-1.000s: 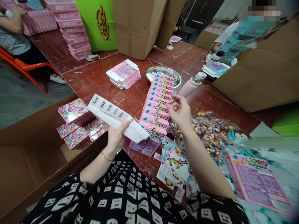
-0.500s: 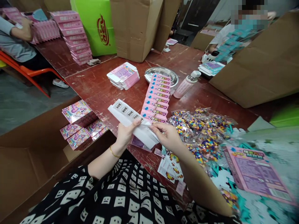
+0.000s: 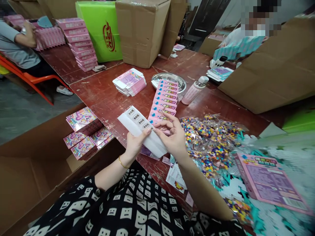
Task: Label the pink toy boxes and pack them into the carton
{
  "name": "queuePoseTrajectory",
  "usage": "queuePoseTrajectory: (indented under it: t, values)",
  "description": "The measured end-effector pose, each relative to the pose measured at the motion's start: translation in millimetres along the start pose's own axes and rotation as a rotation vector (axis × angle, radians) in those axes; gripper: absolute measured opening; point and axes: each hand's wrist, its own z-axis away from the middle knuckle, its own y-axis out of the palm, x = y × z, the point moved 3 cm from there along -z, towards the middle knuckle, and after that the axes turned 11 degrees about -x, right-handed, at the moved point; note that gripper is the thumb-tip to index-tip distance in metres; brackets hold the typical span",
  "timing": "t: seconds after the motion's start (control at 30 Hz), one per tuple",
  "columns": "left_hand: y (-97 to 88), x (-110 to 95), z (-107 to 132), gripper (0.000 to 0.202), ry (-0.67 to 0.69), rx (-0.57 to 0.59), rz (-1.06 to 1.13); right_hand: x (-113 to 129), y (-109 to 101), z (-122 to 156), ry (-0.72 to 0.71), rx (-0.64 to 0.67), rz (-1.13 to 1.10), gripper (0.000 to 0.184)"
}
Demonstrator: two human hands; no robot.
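A white strip of oval stickers [image 3: 136, 117] with dark lettering is held slanted above the table edge. My left hand [image 3: 135, 141] is closed on its lower edge, thumb on top. My right hand [image 3: 173, 136] pinches with thumb and forefinger at the last visible oval sticker, which the fingertips partly cover; its other fingers are raised. Just beyond the right hand lies an overlapping row of pink boxes [image 3: 164, 98]. Under the strip a purple printed box [image 3: 149, 151] shows in part.
Bagged coloured blocks [image 3: 211, 141] heap at the right beside a pink box [image 3: 273, 180]. Further back are a stack of flat boxes [image 3: 130, 82], a metal dish [image 3: 183, 82] and a bottle [image 3: 195, 91]. An open carton [image 3: 27, 177] stands lower left. Two people sit at far tables.
My right hand has shifted up and left along the strip, from its blank part to the last sticker, and its fingers have lifted. The strip has moved slightly right.
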Motion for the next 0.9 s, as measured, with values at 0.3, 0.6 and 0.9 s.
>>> queuePoseTrajectory:
  t: [0.3,0.6,0.9]
  values:
    - [-4.6,4.5,-1.7,0.04,-0.014,-0.108,0.079,0.4,12.1,26.8,-0.4,-0.153,0.219,0.038]
    - [-8.7,-0.3,-17.4,0.044,0.033,-0.223,0.143,-0.8,-2.6,-39.4,-0.229,-0.071,0.076,0.052]
    - [-4.5,2.0,-19.5,0.039,0.004,-0.203,0.153,-12.3,36.9,2.5,-0.524,-0.103,0.242,0.053]
